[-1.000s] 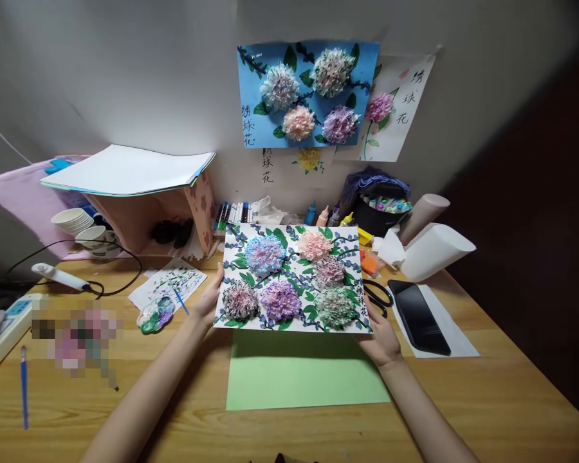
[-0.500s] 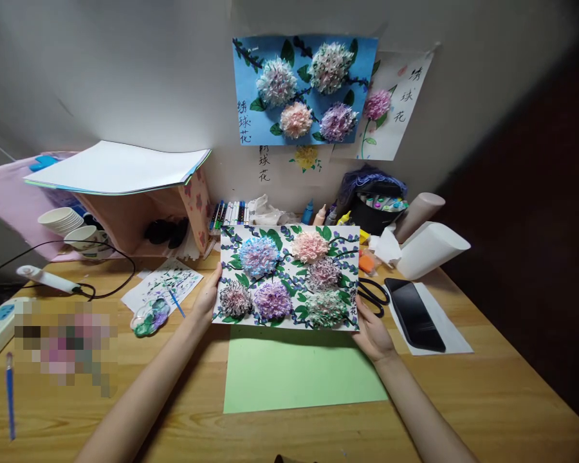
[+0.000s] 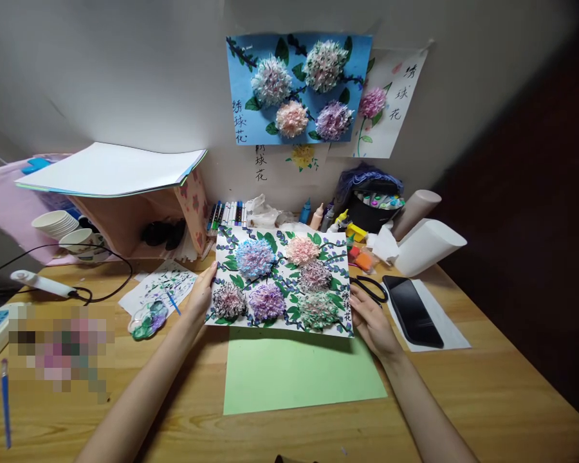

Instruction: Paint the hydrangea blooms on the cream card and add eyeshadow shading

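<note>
A white picture [image 3: 284, 278] with several raised, fluffy flowers in blue, pink, purple and green, among painted leaves and branches, is held up tilted toward me. My left hand [image 3: 201, 297] is closed on its left edge, the thumb in front. At its lower right edge, beside the black handwritten characters, my right hand [image 3: 374, 321] grips the paper; some of its fingers are hidden behind. Below the picture, a light green sheet [image 3: 303, 376] lies flat on the wooden table [image 3: 506, 399].
Left are a paint palette [image 3: 148, 320], a painted scrap, paper cups [image 3: 55, 223], a white corded tool [image 3: 43, 283] and a blurred patch. Right are black-handled scissors [image 3: 374, 289] and a phone [image 3: 412, 312] on paper. Markers and bottles line the wall, beneath a blue flower picture [image 3: 244, 77].
The picture has shifted slightly left and turned a little clockwise, its right side lower. The right hand's fingers have loosened or shifted along the edge. The whole view has moved slightly.
</note>
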A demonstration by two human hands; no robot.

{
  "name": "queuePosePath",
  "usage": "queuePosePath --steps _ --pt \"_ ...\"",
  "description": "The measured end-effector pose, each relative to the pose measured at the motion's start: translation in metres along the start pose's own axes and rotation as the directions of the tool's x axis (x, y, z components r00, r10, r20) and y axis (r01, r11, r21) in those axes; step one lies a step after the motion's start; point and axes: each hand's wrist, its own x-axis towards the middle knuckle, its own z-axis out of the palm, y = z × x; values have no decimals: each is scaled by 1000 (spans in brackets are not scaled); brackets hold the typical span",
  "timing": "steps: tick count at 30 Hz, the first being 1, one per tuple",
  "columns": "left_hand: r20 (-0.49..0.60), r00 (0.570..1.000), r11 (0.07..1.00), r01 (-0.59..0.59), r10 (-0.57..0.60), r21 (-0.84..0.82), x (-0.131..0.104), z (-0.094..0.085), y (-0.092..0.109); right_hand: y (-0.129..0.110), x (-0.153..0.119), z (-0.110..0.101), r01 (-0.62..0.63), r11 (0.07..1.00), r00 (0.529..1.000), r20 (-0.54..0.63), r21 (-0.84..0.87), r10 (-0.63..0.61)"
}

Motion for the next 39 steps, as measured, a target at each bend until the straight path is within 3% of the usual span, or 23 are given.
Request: queuePosePath --steps 4,10,20,25,31,36,39 --pt "49 998 999 34 -34 12 -5 1 7 -4 0 0 12 999 1000 -11 -52 -13" --pt "147 984 993 106 -97 -51 -10 -2 8 -7 1 1 1 999 1000 -28 34 0" --pt "59 994 993 100 -96 -61 -4 -4 1 -9 -2 -1 -58 987 997 -42 153 65" --pt "75 985 984 161 -155 -76 -7 -2 2 -2 3 -6 2 988 989 -149 155 22" --pt "189 970 986 161 -152 -32 -12 -5 1 -1 2 -6 -21 991 989 -143 135 40" --pt "144 971 980 198 -192 -27 -12 -6 0 -4 3 -5 -21 985 985 -166 170 50" --pt "121 960 965 259 -253 -35 -15 -2 0 -6 5 -4 -86 967 972 -192 241 134"
